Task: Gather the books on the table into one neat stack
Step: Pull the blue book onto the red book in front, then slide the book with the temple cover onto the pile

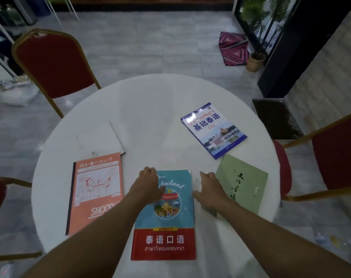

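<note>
Both forearms enter from the bottom edge, cut off by the frame. Between them lies the teal-and-red book, flat near the worktop's front edge. The left hand rests palm-down on that book's upper left corner, hiding part of its title, grip released with fingers spread flat. The right hand lies open on bare worktop just beside the book's right edge, its wrist covering the lower corner of the green book. Left of the arms sits the orange notebook, its lower right corner hidden under the left forearm. Behind it lies a white book, hard to tell from the white surface. Farther right, the blue-and-white book touches the green one's far corner. The round worktop's middle and far half give open room.
</note>
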Motion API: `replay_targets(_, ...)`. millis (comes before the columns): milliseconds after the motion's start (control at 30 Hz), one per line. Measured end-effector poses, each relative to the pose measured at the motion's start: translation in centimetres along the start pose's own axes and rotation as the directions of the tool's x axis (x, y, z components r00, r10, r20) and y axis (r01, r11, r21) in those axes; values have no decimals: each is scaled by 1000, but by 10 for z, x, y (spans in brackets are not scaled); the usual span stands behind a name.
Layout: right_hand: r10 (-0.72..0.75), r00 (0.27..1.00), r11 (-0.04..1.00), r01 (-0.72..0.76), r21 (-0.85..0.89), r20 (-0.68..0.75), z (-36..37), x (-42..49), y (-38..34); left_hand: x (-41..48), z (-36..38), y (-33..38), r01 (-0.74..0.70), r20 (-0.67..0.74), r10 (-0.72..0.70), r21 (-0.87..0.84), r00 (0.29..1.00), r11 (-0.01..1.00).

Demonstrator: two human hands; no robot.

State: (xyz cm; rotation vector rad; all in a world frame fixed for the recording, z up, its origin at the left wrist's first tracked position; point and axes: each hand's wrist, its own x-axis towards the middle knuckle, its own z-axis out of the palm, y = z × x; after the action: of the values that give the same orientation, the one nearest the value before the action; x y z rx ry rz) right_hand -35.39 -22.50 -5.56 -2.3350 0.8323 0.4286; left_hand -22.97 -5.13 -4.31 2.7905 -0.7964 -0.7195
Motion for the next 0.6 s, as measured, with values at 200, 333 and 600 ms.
replay_targets(200, 53, 994, 998, -49, 42, -93, -45, 36, 13, 53, -22, 43, -52, 7, 52, 18, 999, 999)
replay_targets(333, 90, 987, 994, -81, 71, -132, -75, 68, 23, 97, -32, 68, -89, 47, 89, 1, 995, 996)
replay_targets(600, 200, 958, 977, -178, 118, -207, -109, 145, 54, 176, -20, 113, -83, 156, 99, -107, 983, 991)
